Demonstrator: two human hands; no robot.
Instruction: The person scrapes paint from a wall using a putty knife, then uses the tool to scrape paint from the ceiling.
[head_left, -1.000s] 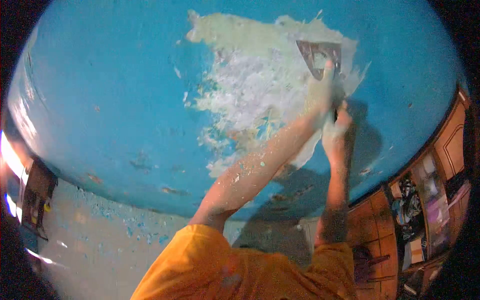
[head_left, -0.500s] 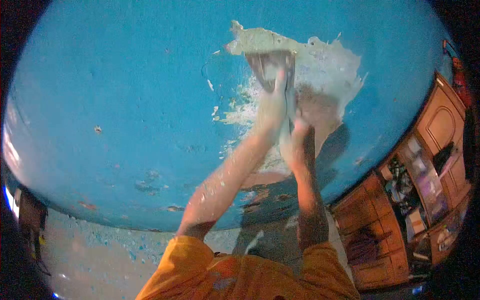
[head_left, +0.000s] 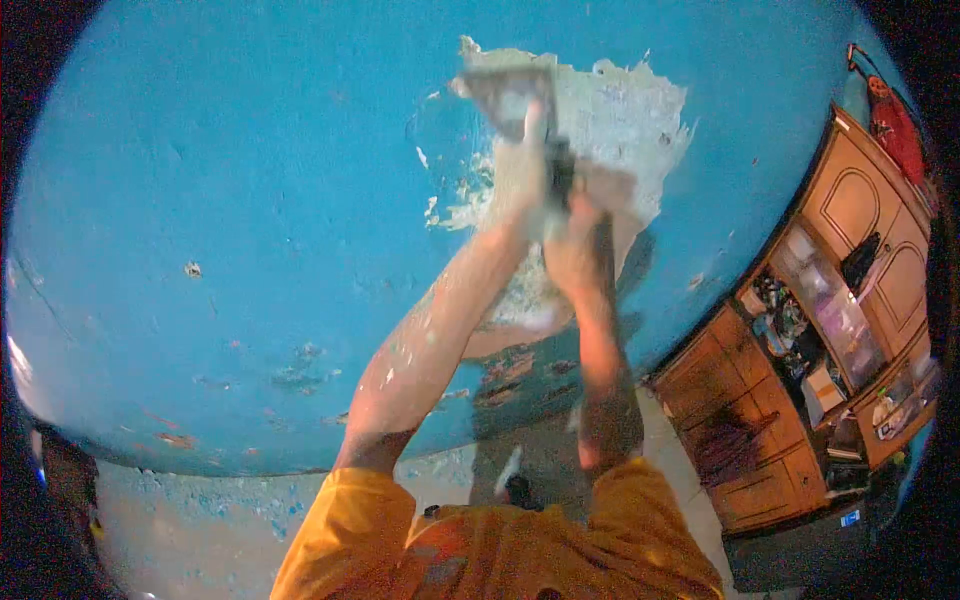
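Note:
A wide-bladed scraper [head_left: 485,90] lies against the blue wall [head_left: 250,180], its blade edge near the upper left of a bare, pale patch [head_left: 625,120]. My left hand [head_left: 518,175] is closed on the scraper, with a finger stretched up along the back of the blade. Lower and to the right, my right hand [head_left: 578,240] is wrapped round the dark handle end. Motion blurs both hands and the tool, so single fingers are hard to make out. White flecks dot my left forearm.
Ragged paint edges surround the patch, with chipped spots [head_left: 310,370] lower on the wall. Blue flakes lie on the floor [head_left: 190,510] below. At the right stands a wooden cabinet [head_left: 740,430] with crowded shelves, and a red item [head_left: 892,130] hangs above it.
The scraper and both my hands have moved up and to the left across the patch. The view has shifted slightly, showing more of the cabinet.

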